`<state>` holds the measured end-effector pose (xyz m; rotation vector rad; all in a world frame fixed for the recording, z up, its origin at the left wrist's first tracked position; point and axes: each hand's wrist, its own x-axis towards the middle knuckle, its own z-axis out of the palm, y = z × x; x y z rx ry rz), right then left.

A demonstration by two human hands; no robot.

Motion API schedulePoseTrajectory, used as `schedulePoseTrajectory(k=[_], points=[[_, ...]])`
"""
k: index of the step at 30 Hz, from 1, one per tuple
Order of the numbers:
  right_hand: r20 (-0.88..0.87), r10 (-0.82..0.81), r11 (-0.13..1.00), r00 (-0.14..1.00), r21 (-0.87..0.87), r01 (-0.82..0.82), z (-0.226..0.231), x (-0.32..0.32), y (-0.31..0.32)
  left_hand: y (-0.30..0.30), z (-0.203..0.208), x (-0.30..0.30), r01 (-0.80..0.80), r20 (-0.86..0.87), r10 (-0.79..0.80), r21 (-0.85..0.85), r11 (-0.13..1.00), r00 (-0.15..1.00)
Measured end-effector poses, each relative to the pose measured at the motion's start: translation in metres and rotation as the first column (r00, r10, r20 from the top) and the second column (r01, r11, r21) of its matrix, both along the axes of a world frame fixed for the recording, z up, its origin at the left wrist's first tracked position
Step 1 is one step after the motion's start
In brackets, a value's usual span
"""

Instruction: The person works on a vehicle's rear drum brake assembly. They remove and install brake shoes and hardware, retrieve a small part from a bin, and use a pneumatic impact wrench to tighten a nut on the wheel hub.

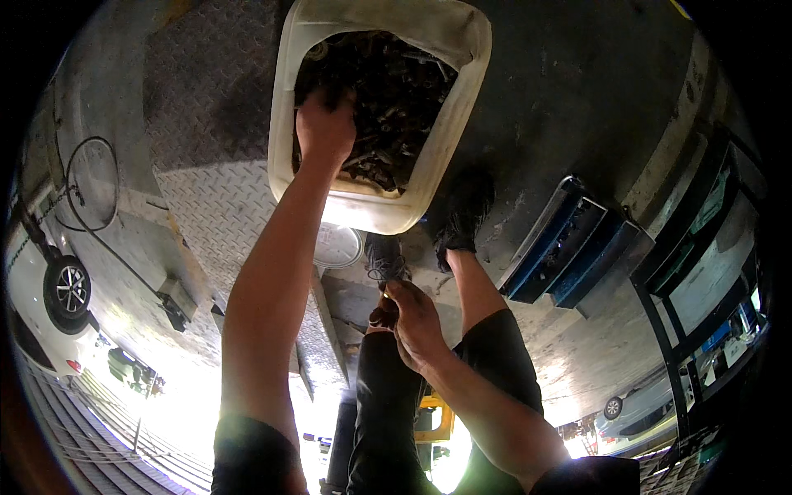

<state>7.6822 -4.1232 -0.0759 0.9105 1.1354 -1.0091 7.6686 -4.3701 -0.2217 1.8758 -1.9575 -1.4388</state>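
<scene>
view: single head camera, wide fisheye, dark rim, edges bend
position: above the white bin [381, 115], worn on the head
facing: steeply down at bin and floor
nearness: close; forearms enter from lower edge below the bin
bin place: top centre of frame
reach: blue trays [569, 247] right of bin, white car [49, 289] far left

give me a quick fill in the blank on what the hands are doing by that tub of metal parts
1. The left hand reaches into the white ____.
2. The tub is full of dark ____ parts.
3. The right hand is held above the person's ____.
4. A white ____ stands at the left edge.

Missing: tub; metal; knees; car
</scene>
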Motion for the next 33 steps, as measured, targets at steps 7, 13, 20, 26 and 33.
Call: schedulePoseTrajectory(k=[7, 13, 20, 26, 33], points=[[-0.035, 0.038, 0.999, 0.999, 0.013, -0.038, -0.002, -0.002, -0.002, 0.045, 0.058, 0.022, -0.127, -0.428, 0.816, 0.853, 0.507, 0.389], [-0.351, 0.118, 0.982, 0.929, -0.099, -0.162, -0.005, -0.017, -0.011, 0.065, 0.074, 0.04, 0.024, -0.435, 0.857, 0.895, 0.446, 0.276], [-0.654, 0.14, 0.937, 0.743, -0.155, -0.313, -0.001, -0.033, -0.019, 0.094, 0.086, 0.062, 0.08, -0.364, 0.86, 0.93, 0.36, 0.357], [-0.87, 0.314, 0.808, 0.381, 0.034, -0.588, 0.004, -0.042, -0.024, 0.117, 0.099, 0.069, 0.104, -0.322, 0.844, 0.946, 0.308, 0.43], [-0.897, 0.358, 0.75, 0.26, 0.111, -0.652, 0.003, -0.037, -0.024, 0.131, 0.119, 0.066, -0.092, -0.247, 0.808, 0.933, 0.347, 0.535]])
